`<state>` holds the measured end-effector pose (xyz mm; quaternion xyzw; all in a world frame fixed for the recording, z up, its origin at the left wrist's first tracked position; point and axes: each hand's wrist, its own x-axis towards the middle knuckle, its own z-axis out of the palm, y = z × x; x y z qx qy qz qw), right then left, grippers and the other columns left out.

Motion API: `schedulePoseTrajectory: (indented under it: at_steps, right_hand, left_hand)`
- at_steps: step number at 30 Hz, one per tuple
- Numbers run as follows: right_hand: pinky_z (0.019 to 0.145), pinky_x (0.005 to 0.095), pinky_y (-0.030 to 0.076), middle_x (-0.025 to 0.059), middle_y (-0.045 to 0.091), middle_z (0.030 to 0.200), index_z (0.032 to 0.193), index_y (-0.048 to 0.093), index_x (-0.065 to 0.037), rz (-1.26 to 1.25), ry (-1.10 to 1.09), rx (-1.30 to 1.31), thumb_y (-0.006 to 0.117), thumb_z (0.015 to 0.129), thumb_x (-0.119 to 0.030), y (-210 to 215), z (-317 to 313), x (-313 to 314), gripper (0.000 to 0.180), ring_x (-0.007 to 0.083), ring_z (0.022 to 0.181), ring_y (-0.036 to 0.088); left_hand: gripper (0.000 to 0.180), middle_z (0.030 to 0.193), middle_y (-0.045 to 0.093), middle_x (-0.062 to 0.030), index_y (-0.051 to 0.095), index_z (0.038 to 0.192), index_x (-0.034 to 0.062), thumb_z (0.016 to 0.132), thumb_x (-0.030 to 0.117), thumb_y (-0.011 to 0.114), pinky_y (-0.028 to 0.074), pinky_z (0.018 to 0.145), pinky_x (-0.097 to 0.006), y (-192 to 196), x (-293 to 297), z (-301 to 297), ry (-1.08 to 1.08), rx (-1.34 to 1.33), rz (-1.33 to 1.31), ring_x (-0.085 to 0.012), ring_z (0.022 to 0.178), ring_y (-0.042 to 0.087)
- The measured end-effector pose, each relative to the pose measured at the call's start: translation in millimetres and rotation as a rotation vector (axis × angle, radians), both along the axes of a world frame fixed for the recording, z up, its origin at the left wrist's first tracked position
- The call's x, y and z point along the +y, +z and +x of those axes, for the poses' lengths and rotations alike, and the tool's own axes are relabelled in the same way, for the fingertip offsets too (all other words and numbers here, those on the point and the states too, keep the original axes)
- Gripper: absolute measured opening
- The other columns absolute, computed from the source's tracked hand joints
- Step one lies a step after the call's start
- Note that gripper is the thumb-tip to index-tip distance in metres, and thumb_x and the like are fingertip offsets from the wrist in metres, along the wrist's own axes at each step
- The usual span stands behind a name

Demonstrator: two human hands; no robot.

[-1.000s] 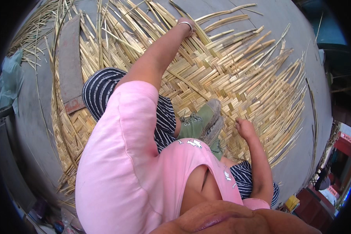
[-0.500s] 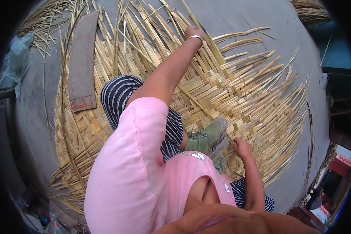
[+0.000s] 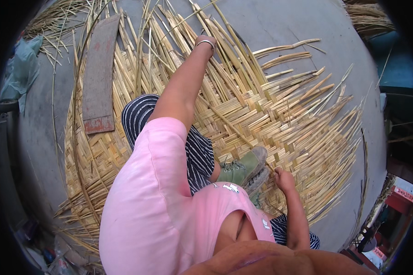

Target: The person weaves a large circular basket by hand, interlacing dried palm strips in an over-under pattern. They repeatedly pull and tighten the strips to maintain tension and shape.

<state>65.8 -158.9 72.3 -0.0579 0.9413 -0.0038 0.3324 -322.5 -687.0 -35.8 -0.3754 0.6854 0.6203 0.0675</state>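
A half-woven mat of split reeds (image 3: 243,110) spreads over the ground, with long loose strips at its far and right edges. My left hand (image 3: 205,42) reaches to the far side, a bangle at its wrist, and is closed among the upright loose reed strips; its fingertips are mostly hidden. My right hand (image 3: 284,178) is closed low at the right, beside my green shoe (image 3: 243,166), on the end of a thin reed strip. That strip seems to pass by the shoe and slant up-left across the weave.
A long worn wooden board (image 3: 98,78) lies on the mat's left part. Grey concrete floor (image 3: 280,23) surrounds it. Reed bundles (image 3: 369,18) lie at the far right and far left. A pale plastic bag (image 3: 22,68) sits at the left.
My left hand has moved left along the far strips, and some strips there have shifted. My right hand has stayed nearly in place beside the shoe.
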Motion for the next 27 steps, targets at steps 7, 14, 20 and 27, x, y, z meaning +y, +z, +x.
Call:
schedulePoseTrajectory:
  at_steps: [7, 14, 20, 27]
  right_hand:
    - [0.078, 0.0528, 0.053, 0.023, 0.071, 0.093, 0.107, 0.068, -0.01, -0.033, -0.098, -0.021, 0.063, 0.096, -0.03, 2, 1, -2, 0.023, 0.0446, 0.09, 0.068]
    - [0.078, 0.054, 0.054, 0.0218, 0.072, 0.093, 0.108, 0.07, -0.013, -0.09, -0.059, 0.009, 0.063, 0.095, -0.03, -8, -2, 5, 0.022, 0.0434, 0.089, 0.069]
    - [0.078, 0.0538, 0.054, 0.0214, 0.072, 0.095, 0.108, 0.07, -0.013, -0.044, -0.053, 0.045, 0.061, 0.097, -0.028, 12, -7, -2, 0.021, 0.0433, 0.09, 0.069]
    - [0.081, 0.0522, 0.056, 0.0223, 0.073, 0.099, 0.118, 0.068, -0.013, 0.252, -0.299, 0.479, 0.058, 0.096, -0.022, 68, -2, 93, 0.026, 0.0447, 0.09, 0.07]
  left_hand:
    - [0.012, 0.095, 0.074, -0.0084, 0.061, 0.108, 0.007, 0.098, 0.012, 0.066, 0.053, 0.054, -0.033, 62, 19, 23, 0.306, 0.251, 0.514, -0.0233, 0.088, 0.078]
    - [0.026, 0.098, 0.075, -0.0124, 0.061, 0.121, -0.0021, 0.098, 0.007, 0.066, 0.062, 0.064, -0.038, 57, -12, 8, 0.272, 0.546, 0.342, -0.028, 0.084, 0.077]
    - [0.029, 0.111, 0.072, -0.0201, 0.055, 0.127, -0.0055, 0.101, 0.007, 0.06, 0.067, 0.071, -0.041, 61, -17, 5, 0.357, 0.481, 0.448, -0.0357, 0.092, 0.077]
    - [0.031, 0.121, 0.07, -0.018, 0.058, 0.13, -0.0037, 0.104, 0.013, 0.054, 0.063, 0.082, -0.051, 92, -30, 10, 0.318, 0.507, 0.529, -0.0357, 0.1, 0.075]
